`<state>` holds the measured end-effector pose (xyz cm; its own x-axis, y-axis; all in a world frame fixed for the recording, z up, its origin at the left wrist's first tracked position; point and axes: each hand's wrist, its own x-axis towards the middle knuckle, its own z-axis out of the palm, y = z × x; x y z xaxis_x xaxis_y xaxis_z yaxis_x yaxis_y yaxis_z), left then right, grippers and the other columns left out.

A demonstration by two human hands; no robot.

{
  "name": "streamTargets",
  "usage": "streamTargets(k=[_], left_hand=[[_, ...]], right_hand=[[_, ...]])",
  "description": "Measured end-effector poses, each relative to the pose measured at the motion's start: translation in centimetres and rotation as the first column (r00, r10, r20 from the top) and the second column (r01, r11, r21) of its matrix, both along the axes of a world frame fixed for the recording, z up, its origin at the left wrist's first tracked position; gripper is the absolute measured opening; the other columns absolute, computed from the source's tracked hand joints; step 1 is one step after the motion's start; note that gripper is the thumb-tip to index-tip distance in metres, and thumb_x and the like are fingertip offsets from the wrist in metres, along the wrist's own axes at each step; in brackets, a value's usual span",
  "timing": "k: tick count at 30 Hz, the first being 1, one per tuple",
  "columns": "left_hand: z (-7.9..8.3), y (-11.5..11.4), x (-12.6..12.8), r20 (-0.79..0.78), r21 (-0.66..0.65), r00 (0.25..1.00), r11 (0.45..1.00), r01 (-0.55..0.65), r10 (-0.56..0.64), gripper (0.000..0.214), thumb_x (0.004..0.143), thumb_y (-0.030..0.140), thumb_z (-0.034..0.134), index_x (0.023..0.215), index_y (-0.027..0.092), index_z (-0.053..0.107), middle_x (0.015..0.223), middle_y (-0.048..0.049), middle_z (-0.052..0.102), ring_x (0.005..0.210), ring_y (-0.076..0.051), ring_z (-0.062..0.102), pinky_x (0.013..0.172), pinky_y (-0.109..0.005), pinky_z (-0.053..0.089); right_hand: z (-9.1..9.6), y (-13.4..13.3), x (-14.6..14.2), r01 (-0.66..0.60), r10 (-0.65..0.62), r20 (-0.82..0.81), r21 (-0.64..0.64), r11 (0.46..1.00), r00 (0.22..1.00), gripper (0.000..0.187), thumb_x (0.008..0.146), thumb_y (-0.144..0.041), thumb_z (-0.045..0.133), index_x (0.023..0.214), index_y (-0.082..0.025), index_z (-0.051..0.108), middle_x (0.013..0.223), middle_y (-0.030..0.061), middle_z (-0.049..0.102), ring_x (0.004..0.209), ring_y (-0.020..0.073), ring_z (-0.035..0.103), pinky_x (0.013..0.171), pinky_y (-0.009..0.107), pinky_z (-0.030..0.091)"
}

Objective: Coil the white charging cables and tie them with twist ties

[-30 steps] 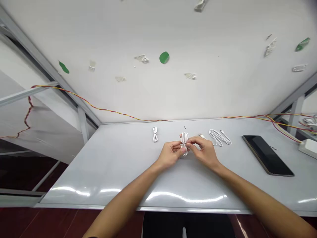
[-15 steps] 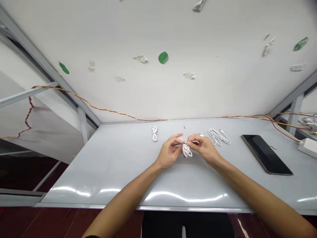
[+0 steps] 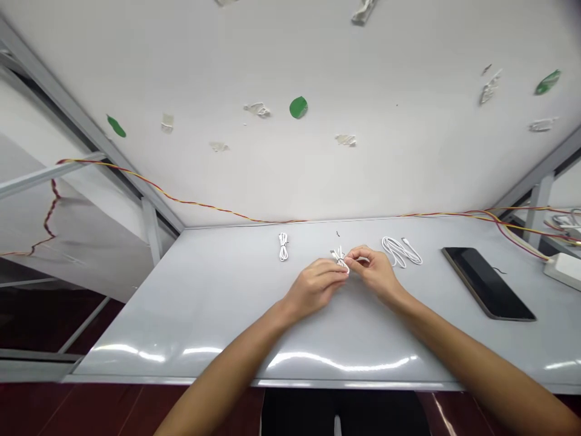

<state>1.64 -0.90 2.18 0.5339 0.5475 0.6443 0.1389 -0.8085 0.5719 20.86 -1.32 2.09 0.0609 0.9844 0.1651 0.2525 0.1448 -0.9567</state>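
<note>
Bare forearms enter from the lower corners, the left forearm (image 3: 227, 357) and the right forearm (image 3: 472, 357), reaching over the front edge of a pale grey table (image 3: 181, 321). Both hands are raised slightly above the tabletop, close together near its middle. The left hand (image 3: 315, 287) is turned inward, its fingers together, the left fingertips (image 3: 344, 270) pinched on the lower end of a small white cable bundle (image 3: 339, 258). The right hand (image 3: 370, 272) sits just beside it, thumb and forefinger clamped on a white strand running from the bundle, the other fingers curled. A thin dark tie seems to circle the bundle at its waist; partly hidden, hard to confirm.

On the table, left of the hands: a tied white cable (image 3: 283, 246), neat and upright in the frame. To the right: a looser white cable coil (image 3: 402, 251), almost touching the right hand. Farther right, a black tablet (image 3: 488, 283) lies flat, angled, and a white power strip (image 3: 563, 271) sits at the table's edge. Beyond, red-and-yellow wires (image 3: 218, 209) run along the base of a white wall (image 3: 272, 60), which is dotted with tape scraps and green patches.
</note>
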Motion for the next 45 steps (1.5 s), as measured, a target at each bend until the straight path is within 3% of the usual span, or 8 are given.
streamTargets(k=[6, 14, 18, 23, 30, 35, 39, 45], left_hand=[[-0.7, 0.0, -0.2, -0.327, 0.387, 0.938, 0.922, 0.023, 0.114, 0.028, 0.097, 0.008, 0.041, 0.101, 0.018, 0.066, 0.103, -0.0081, 0.069, 0.099, -0.020, 0.062, 0.083, -0.033, 0.055], [-0.3, 2.1, -2.1, -0.562, 0.397, 0.707, 0.890, -0.225, 0.430, 0.038, 0.086, -0.008, 0.035, 0.094, 0.016, 0.064, 0.101, -0.0094, 0.065, 0.098, -0.022, 0.058, 0.077, -0.033, 0.051], [-0.9, 2.6, -2.3, -0.649, 0.419, 0.536, 0.842, -0.339, 0.539, 0.032, 0.080, -0.006, 0.045, 0.090, 0.015, 0.066, 0.098, -0.0112, 0.064, 0.098, -0.025, 0.057, 0.080, -0.038, 0.046], [-0.8, 2.0, -1.8, -0.626, 0.452, 0.501, 0.801, -0.391, 0.598, 0.019, 0.087, 0.010, 0.050, 0.090, 0.014, 0.069, 0.096, -0.0126, 0.065, 0.098, -0.027, 0.056, 0.089, -0.044, 0.041], [-0.8, 1.3, -1.1, -0.567, 0.447, 0.609, 0.829, -0.337, 0.554, 0.021, 0.093, 0.020, 0.049, 0.085, 0.015, 0.068, 0.092, -0.0127, 0.066, 0.095, -0.028, 0.057, 0.088, -0.046, 0.040], [-0.6, 0.9, -0.8, -0.560, 0.379, 0.657, 0.861, -0.340, 0.505, 0.021, 0.094, 0.020, 0.050, 0.084, 0.015, 0.068, 0.090, -0.0123, 0.065, 0.094, -0.027, 0.058, 0.089, -0.046, 0.040], [-0.5, 0.5, -0.5, -0.544, 0.227, 0.731, 0.911, -0.344, 0.412, 0.021, 0.094, 0.023, 0.051, 0.087, 0.016, 0.069, 0.089, -0.0107, 0.067, 0.092, -0.025, 0.060, 0.087, -0.043, 0.043], [-0.4, -0.1, 0.3, -0.303, -0.391, 0.945, 0.889, -0.239, 0.121, 0.027, 0.092, 0.037, 0.059, 0.107, 0.017, 0.069, 0.091, -0.0075, 0.071, 0.079, -0.019, 0.065, 0.074, -0.033, 0.052]], right_hand=[[-0.4, 0.3, -0.2, -0.090, 0.081, -0.077, -0.113, 0.990, 0.994, 0.037, 0.074, -0.055, 0.072, 0.078, -0.018, 0.069, 0.083, 0.0059, 0.070, 0.081, 0.0209, 0.062, 0.075, 0.034, 0.049], [0.1, 2.3, 3.3, 0.223, -0.238, 0.172, 0.100, 0.970, 0.956, 0.035, 0.088, -0.050, 0.056, 0.099, -0.020, 0.070, 0.097, 0.0091, 0.071, 0.079, 0.0204, 0.064, 0.070, 0.034, 0.050], [-1.2, 2.9, 3.9, 0.102, -0.155, 0.420, 0.146, 0.984, 0.894, 0.026, 0.090, -0.037, 0.051, 0.097, -0.020, 0.069, 0.099, 0.0083, 0.070, 0.080, 0.0207, 0.064, 0.071, 0.034, 0.050], [-2.1, 2.3, 3.2, -0.117, -0.108, 0.782, 0.226, 0.967, 0.614, 0.030, 0.096, -0.030, 0.043, 0.112, -0.019, 0.066, 0.111, 0.0128, 0.067, 0.100, 0.0275, 0.060, 0.087, 0.042, 0.046], [-2.0, 2.8, 6.3, 0.328, -0.233, 0.944, 0.149, 0.933, 0.234, 0.062, 0.093, -0.061, 0.042, 0.130, -0.012, 0.054, 0.132, 0.0288, 0.051, 0.117, 0.0472, 0.048, 0.083, 0.057, 0.042], [-2.2, 2.8, 6.4, 0.268, -0.072, 0.948, -0.014, 0.963, 0.309, 0.045, 0.098, -0.040, 0.040, 0.131, -0.013, 0.054, 0.112, 0.0256, 0.060, 0.102, 0.0394, 0.059, 0.076, 0.048, 0.046], [-1.4, 2.6, 5.6, 0.121, 0.018, 0.844, -0.098, 0.988, 0.537, 0.042, 0.093, -0.020, 0.042, 0.133, -0.016, 0.055, 0.115, 0.0201, 0.060, 0.089, 0.0302, 0.064, 0.073, 0.039, 0.048], [1.0, 0.9, 2.5, -0.170, 0.164, 0.320, -0.011, 0.985, 0.933, 0.035, 0.091, -0.035, 0.054, 0.125, -0.025, 0.059, 0.121, 0.0079, 0.065, 0.110, 0.0249, 0.061, 0.094, 0.040, 0.049]])
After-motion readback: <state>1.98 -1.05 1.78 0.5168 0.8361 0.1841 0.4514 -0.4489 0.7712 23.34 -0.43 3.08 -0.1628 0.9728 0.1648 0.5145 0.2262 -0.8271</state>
